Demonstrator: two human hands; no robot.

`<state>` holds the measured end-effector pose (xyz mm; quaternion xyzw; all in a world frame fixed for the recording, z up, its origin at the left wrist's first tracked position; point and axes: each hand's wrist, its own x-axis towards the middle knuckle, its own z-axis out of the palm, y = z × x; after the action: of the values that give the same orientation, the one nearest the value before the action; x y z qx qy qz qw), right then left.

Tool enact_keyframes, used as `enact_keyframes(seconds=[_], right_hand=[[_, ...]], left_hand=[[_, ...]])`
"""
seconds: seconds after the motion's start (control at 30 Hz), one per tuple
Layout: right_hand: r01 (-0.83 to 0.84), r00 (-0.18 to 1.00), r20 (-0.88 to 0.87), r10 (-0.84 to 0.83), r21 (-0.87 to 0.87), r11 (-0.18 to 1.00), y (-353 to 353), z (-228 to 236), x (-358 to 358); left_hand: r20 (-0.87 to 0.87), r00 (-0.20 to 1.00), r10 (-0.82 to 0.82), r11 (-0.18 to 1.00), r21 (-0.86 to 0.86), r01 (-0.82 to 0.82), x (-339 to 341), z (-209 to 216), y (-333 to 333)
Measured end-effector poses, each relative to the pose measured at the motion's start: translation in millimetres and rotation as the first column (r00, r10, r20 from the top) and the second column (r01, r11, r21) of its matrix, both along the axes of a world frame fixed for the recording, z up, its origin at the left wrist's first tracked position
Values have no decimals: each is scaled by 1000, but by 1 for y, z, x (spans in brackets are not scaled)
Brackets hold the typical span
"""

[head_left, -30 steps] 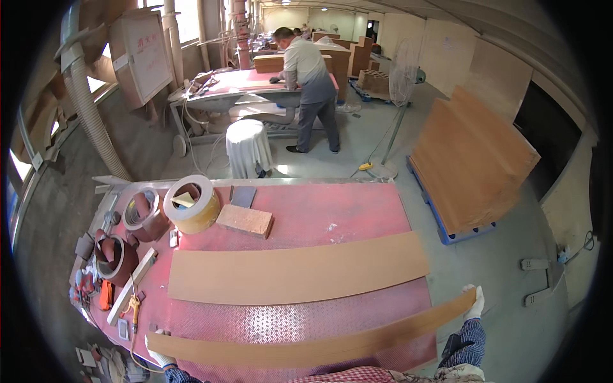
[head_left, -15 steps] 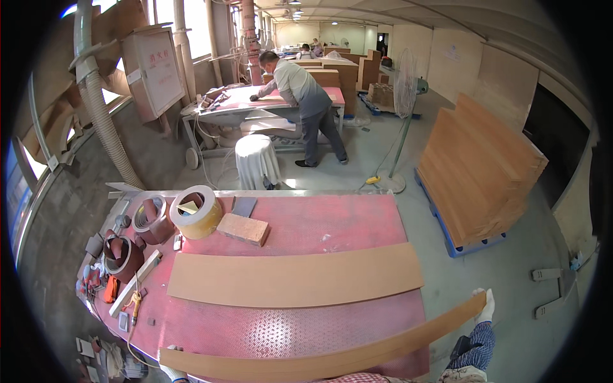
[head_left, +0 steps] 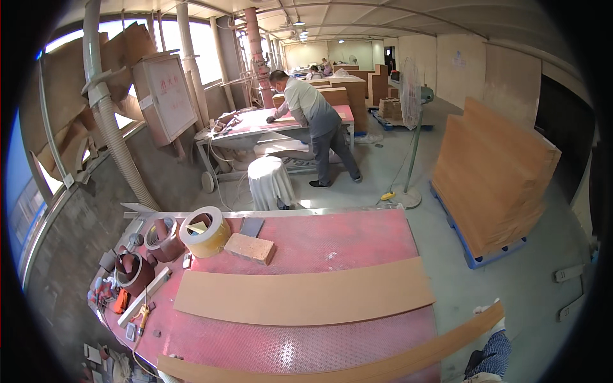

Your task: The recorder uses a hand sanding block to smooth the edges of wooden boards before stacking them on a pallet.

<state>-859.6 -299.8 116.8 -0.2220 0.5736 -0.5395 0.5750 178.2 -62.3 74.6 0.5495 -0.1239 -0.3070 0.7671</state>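
Note:
A long, narrow tan board [head_left: 345, 367] spans the near side of the table, its broad face tilted. My right hand [head_left: 498, 319], in a white glove, grips its right end beyond the table's edge. At the lower left, my gloved left hand [head_left: 167, 377] holds the other end; most of its fingers are hidden behind the board or cut off by the frame. A wider tan board [head_left: 303, 297] lies flat across the red table [head_left: 255, 337], just beyond the held one and apart from it.
Tape roll [head_left: 205, 239], brick [head_left: 251, 248], abrasive rolls [head_left: 134, 276], a white bar [head_left: 144, 297] and an air blow gun [head_left: 144, 313] crowd the table's left. A board stack [head_left: 491, 185] on a blue pallet stands right, near a fan [head_left: 414, 105]. Another person [head_left: 310, 112] bends over a farther table.
The view has tilted upward slightly, so the scene sits lower and farther right. The held board has dropped toward the lower edge, and less of my left hand shows. Both hands keep their hold.

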Motion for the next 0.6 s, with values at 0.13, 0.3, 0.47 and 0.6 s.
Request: enact_keyframes(seconds=[0.13,0.3,0.47,0.6], right_hand=[[279,959,87,-269,-142,950,10,2,18],[190,979,111,-170,-205,960,8,-1,12],[120,972,235,-30,-381,917,4,-10,28],[222,935,347,-75,-407,886,10,-48,-10]], left_hand=[[46,999,-17,995,96,12,-16,19,-10],[59,998,36,990,132,-44,-17,24,-22],[90,993,80,986,141,-93,-18,29,-20],[79,994,82,986,141,-92,-22,28,-31]])
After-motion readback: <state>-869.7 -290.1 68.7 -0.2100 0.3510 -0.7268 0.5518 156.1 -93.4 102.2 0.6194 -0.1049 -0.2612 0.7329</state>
